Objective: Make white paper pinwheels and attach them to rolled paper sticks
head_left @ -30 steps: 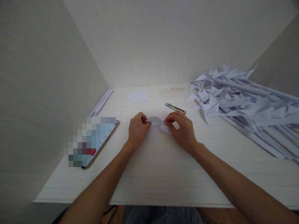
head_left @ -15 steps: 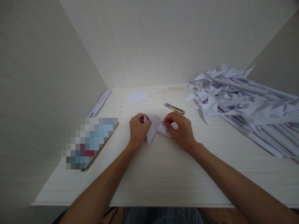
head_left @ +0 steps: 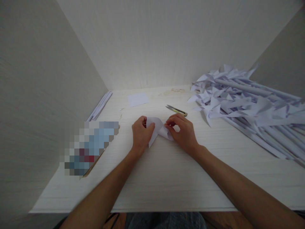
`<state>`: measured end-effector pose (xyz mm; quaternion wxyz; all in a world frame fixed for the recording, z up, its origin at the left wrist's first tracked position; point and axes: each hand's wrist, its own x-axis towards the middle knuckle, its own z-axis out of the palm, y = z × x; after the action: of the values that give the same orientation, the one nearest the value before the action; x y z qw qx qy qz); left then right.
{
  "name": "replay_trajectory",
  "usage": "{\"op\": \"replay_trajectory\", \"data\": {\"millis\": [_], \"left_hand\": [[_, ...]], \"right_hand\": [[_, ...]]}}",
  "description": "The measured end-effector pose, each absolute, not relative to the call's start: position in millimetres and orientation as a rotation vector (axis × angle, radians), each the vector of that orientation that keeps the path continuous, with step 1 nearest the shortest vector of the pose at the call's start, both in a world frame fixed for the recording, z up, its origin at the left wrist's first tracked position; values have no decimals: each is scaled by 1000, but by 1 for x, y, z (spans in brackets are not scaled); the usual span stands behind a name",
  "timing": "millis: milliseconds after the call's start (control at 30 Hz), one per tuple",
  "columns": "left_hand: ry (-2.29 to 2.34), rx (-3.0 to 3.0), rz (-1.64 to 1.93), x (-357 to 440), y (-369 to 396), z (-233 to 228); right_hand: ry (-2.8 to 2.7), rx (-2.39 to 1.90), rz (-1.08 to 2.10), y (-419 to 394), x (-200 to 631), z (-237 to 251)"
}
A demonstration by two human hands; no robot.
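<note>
A small white folded paper piece (head_left: 158, 128) is held just above the pale wooden desk (head_left: 166, 178), near its middle. My left hand (head_left: 140, 133) pinches its left side and my right hand (head_left: 183, 132) pinches its right side, fingertips close together over a fold. One pointed flap of the paper hangs down toward me between the hands. Small thread snips (head_left: 176, 110) with a yellow-green grip lie on the desk just behind my right hand.
A big heap of white paper pinwheels on rolled paper sticks (head_left: 250, 105) fills the right side. A phone (head_left: 92, 146) lies at the left. A white paper square (head_left: 137, 99) sits at the back, with paper strips (head_left: 100, 105) along the left wall.
The paper went from lying flatter between my hands to a bent shape with a flap pointing down toward me. Both hands stayed in place with only finger shifts.
</note>
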<state>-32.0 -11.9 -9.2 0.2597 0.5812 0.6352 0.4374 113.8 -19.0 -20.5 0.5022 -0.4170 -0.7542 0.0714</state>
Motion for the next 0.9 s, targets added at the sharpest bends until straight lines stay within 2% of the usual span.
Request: {"op": "replay_trajectory", "data": {"millis": [267, 533, 900], "left_hand": [[1818, 1684, 1298, -35, -9, -13], [1702, 2145, 1247, -36, -12, -18], [1564, 2455, 866, -45, -6, -19]], "right_hand": [[-1836, -1009, 166, -19, 114, -20], [-1831, -1015, 200, -20, 114, -20], [-1863, -1028, 158, -16, 117, -25]]}}
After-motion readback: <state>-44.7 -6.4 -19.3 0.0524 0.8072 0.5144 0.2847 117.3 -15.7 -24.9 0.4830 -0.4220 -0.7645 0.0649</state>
